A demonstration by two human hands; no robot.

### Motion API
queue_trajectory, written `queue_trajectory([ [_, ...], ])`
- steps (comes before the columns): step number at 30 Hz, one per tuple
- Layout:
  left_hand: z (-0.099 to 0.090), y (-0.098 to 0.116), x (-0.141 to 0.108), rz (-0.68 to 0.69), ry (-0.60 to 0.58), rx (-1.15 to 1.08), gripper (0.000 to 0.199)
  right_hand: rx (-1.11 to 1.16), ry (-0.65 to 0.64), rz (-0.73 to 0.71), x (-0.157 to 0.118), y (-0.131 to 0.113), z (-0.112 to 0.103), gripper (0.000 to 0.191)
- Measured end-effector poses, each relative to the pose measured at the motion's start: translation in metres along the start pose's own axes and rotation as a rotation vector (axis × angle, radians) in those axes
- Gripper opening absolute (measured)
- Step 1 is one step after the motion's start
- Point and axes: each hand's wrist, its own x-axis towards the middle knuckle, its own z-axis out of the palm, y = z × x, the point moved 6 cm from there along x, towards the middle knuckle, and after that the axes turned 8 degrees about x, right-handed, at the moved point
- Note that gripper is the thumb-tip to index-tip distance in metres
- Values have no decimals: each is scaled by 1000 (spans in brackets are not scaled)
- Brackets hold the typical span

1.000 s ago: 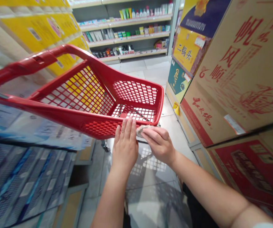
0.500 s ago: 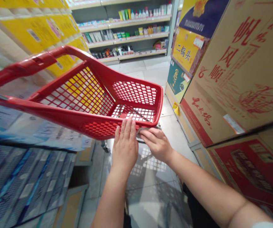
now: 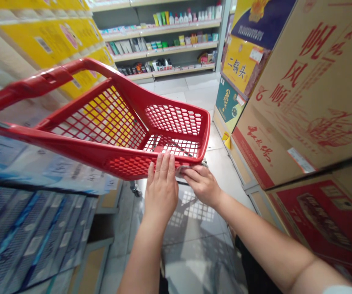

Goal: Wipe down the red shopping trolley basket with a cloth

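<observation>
A red plastic shopping basket (image 3: pixel 71 145) with mesh walls stands on a wheeled frame in front of me, with a small caster (image 3: pixel 135 188) showing beneath it. My left hand (image 3: pixel 162 190) lies against its near wall, fingertips up at the rim. My right hand (image 3: pixel 202 184) sits at the basket's near corner, pressing a thin sliver of grey cloth (image 3: pixel 182 169) against the rim. The two hands are close together. Most of the cloth is hidden under my right fingers.
Large cardboard cartons with red Chinese lettering (image 3: pixel 310 90) rise at the right. Stacked blue-and-white packages (image 3: pixel 32 228) stand at the lower left, with yellow cartons (image 3: pixel 41 36) above. A shelf of bottles and tubes (image 3: pixel 160 49) stands ahead, past a tiled floor (image 3: pixel 200 232).
The cloth, clearly visible a second ago, is now almost covered by my right hand. That hand has shifted slightly towards the left hand. The basket has barely moved.
</observation>
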Motion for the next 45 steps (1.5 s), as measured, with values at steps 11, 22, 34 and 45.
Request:
queue_trajectory([
  [11, 0, -1, 0, 4, 6, 3, 70, 20, -9, 11, -6, 3, 7, 22],
  [22, -1, -1, 0, 7, 2, -8, 70, -16, -2, 8, -7, 3, 7, 19],
  [34, -6, -4, 1, -11, -36, -14, 66, 39, -68, 6, -10, 6, 14, 14],
  [45, -9, -8, -9, -70, -30, 10, 62, 170, 67, -9, 8, -8, -20, 22],
])
